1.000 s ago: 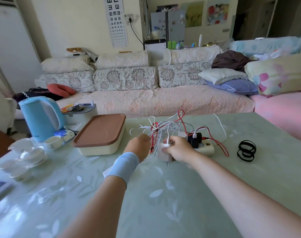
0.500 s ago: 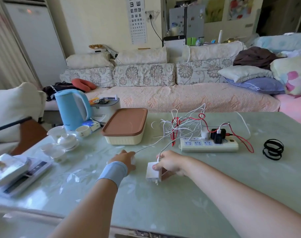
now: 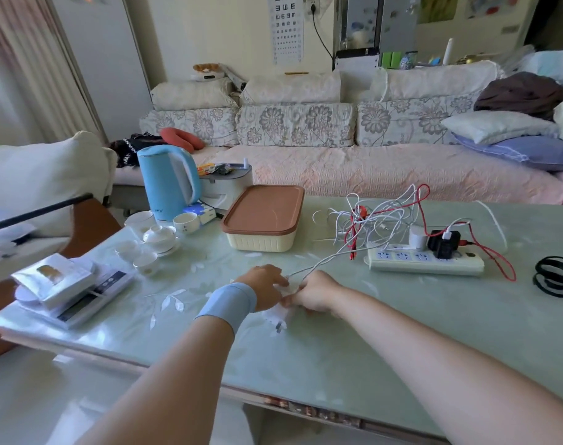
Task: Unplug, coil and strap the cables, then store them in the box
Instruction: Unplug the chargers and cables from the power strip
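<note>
I see both hands meeting low on the table [image 3: 337, 354], close to its near edge. The left hand [image 3: 267, 290], a blue wristband [image 3: 228, 303] on its wrist, curls over the white charger [image 3: 278, 317], and the right hand [image 3: 317, 292] pinches the same charger from the other side. Its prongs point towards me. The fingertips are hidden between the two hands, so I cannot tell exactly how they lie. A white cable [image 3: 325, 261] runs from between the hands up to the tangle of cables [image 3: 376, 220], white and red, which lies just behind the power strip [image 3: 424, 260]. A white plug [image 3: 418, 239] and a black adapter [image 3: 443, 244] sit in the strip, and a red cable [image 3: 498, 258] loops round its right end. The box [image 3: 260, 244], its brown lid on, stands left of the tangle, beyond the hands. The black straps [image 3: 554, 276] lie well to the right, apart from everything. On the left stand a blue kettle [image 3: 166, 181], white tea cups [image 3: 159, 236] and a scale [image 3: 81, 303] with a packet on it, near the left forearm.
</note>
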The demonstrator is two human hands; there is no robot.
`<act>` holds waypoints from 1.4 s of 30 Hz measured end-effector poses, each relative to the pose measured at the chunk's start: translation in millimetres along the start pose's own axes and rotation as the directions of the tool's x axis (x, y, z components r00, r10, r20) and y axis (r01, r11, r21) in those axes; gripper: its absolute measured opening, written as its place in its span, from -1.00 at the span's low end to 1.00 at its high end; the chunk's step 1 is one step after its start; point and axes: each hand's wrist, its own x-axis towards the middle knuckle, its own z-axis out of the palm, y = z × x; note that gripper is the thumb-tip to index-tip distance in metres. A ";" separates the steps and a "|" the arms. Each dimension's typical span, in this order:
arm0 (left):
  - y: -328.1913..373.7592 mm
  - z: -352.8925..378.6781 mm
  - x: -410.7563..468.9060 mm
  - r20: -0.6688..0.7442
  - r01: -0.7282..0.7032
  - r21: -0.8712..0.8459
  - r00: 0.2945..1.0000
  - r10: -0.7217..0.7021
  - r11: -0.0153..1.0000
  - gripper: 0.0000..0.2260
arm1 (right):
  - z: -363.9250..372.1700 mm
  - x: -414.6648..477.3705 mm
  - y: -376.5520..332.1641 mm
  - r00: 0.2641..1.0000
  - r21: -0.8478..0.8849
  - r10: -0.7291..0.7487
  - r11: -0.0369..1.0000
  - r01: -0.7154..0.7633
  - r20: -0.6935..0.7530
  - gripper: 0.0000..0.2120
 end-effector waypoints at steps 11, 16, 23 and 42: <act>11.3 1.7 -9.3 0.096 -0.042 0.357 0.995 0.008 0.933 -0.53 | -42.3 -7.8 20.3 0.869 -0.693 -0.374 0.719 0.051 -0.324 -0.80; -6.6 -4.1 -10.6 0.054 0.050 0.428 0.995 -0.081 0.902 -0.50 | -45.9 0.1 44.8 0.957 -0.867 -0.235 0.498 -0.031 -0.170 -0.61; 1.1 -5.5 -3.9 0.013 0.070 0.375 0.997 -0.081 0.924 -0.36 | -24.4 14.5 33.2 0.907 -0.702 -0.420 0.648 0.297 -0.004 -0.66; 212.1 38.4 80.2 -0.182 -0.354 0.000 0.920 0.348 0.935 -0.57 | -191.8 0.7 129.6 0.796 -0.740 -0.434 0.673 -0.026 -0.422 -0.73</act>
